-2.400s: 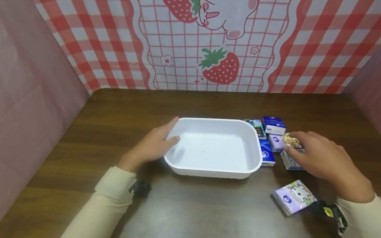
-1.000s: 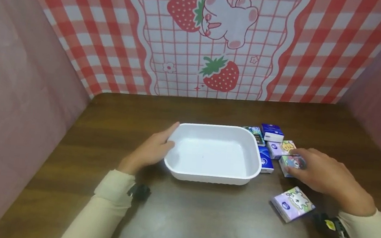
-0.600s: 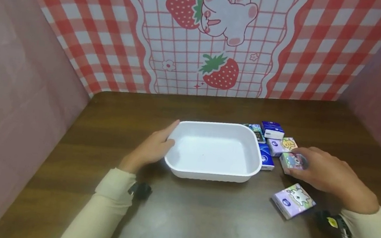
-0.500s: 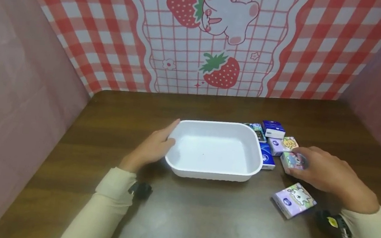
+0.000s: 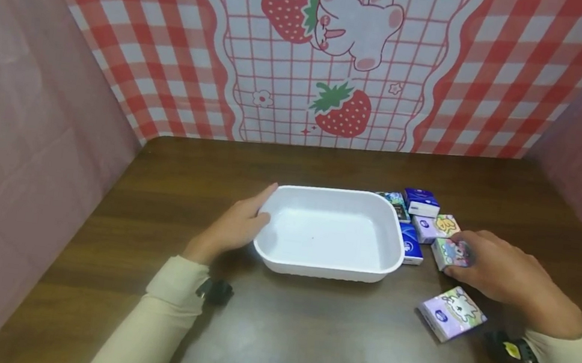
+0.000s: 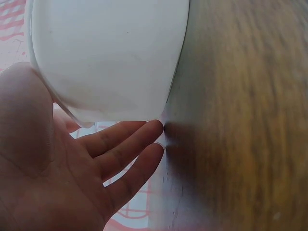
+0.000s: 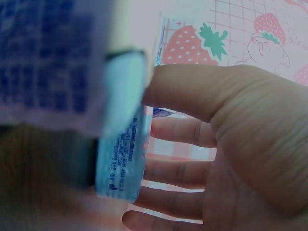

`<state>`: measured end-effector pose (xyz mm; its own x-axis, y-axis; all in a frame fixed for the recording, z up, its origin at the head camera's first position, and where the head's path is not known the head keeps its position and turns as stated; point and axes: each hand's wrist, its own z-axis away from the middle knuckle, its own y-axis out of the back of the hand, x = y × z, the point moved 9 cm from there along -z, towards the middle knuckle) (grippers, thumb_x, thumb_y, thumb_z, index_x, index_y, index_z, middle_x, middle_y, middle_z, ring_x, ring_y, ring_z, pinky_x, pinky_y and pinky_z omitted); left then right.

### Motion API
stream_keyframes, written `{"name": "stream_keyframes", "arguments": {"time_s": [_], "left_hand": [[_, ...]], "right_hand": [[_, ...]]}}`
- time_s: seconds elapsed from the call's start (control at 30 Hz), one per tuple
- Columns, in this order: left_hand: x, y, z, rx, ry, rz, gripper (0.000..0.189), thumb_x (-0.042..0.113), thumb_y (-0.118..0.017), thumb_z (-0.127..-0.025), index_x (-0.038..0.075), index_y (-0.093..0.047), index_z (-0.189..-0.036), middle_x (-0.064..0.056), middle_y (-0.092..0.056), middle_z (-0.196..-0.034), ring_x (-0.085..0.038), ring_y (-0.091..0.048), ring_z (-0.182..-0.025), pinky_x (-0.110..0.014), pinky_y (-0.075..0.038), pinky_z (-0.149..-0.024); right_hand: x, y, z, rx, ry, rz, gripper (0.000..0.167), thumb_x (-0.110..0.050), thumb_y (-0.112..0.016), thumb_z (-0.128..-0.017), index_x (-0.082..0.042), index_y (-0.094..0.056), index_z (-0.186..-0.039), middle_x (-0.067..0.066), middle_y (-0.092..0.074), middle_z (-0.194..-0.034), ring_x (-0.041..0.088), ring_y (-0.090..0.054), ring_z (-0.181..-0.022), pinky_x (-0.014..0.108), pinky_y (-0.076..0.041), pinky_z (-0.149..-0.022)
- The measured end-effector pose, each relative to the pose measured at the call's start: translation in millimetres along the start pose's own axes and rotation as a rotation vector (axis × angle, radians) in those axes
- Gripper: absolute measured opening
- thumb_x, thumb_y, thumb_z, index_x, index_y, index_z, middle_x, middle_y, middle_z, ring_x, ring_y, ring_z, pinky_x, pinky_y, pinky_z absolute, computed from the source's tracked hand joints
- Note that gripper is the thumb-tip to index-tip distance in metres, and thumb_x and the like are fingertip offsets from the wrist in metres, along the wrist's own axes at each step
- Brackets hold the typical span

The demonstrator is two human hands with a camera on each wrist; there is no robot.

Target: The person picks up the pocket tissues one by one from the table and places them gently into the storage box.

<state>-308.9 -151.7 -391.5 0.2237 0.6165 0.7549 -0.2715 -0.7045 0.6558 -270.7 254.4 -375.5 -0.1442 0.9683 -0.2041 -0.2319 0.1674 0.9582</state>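
A white plastic basin (image 5: 330,235) stands on the table. My left hand (image 5: 234,223) holds its left end, thumb at the rim; in the left wrist view the other fingers (image 6: 130,144) lie against its outside, fairly straight. To the right, my right hand (image 5: 509,272) pinches a small tissue pack (image 5: 448,253) with a cartoon print, thumb on the near side, fingers across the far side. In the right wrist view, that pack's pale blue side (image 7: 120,159) shows between thumb and fingers. A lilac tissue pack (image 5: 451,314) lies nearer, just below this hand.
Touching the held pack's far side is a lilac and yellow tissue pack (image 5: 435,228). Blue packs (image 5: 421,202) (image 5: 411,245) and a dark patterned pack (image 5: 397,203) sit by the basin's right end. A red checked cloth (image 5: 156,38) hangs behind the table (image 5: 207,156).
My right hand has shifted slightly nearer, from over the lilac and yellow pack to the cartoon pack, where it now pinches it. The left hand stays at the basin's left end.
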Motion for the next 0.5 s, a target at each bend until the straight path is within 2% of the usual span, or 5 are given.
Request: {"name": "stream_keyframes", "arguments": {"time_s": [0.2,0.37,0.5], "left_hand": [[1.3,1.8,0.6,0.009,-0.008,-0.005,0.062,0.021,-0.046,-0.103,0.021,-0.024,-0.161,0.004,-0.026,-0.163,-0.015,-0.023,-0.148,-0.041,-0.02,-0.12],[0.2,-0.9,0.4,-0.005,-0.005,-0.004,0.061,0.023,-0.046,-0.104,0.021,-0.024,-0.161,0.007,-0.024,-0.163,-0.012,-0.022,-0.149,-0.041,-0.021,-0.12],[3.7,0.7,0.4,0.016,-0.046,-0.016,0.06,0.02,-0.045,-0.104,0.017,-0.025,-0.16,0.003,-0.026,-0.163,-0.014,-0.025,-0.148,-0.039,-0.021,-0.12]], "right_hand": [[-0.7,1.4,-1.6,0.012,0.004,0.015,0.08,-0.048,-0.08,-0.08,0.0,-0.053,-0.138,0.032,-0.053,-0.125,0.052,-0.054,-0.109,0.069,-0.049,-0.073],[0.9,-0.9,-0.2,0.008,0.003,0.029,0.08,-0.044,-0.081,-0.081,0.003,-0.054,-0.139,0.033,-0.053,-0.122,0.051,-0.056,-0.105,0.066,-0.051,-0.07],[1.8,-1.1,0.8,0.016,0.009,0.035,0.079,-0.043,-0.082,-0.081,0.004,-0.054,-0.139,0.032,-0.054,-0.12,0.048,-0.059,-0.1,0.064,-0.053,-0.07]]}}
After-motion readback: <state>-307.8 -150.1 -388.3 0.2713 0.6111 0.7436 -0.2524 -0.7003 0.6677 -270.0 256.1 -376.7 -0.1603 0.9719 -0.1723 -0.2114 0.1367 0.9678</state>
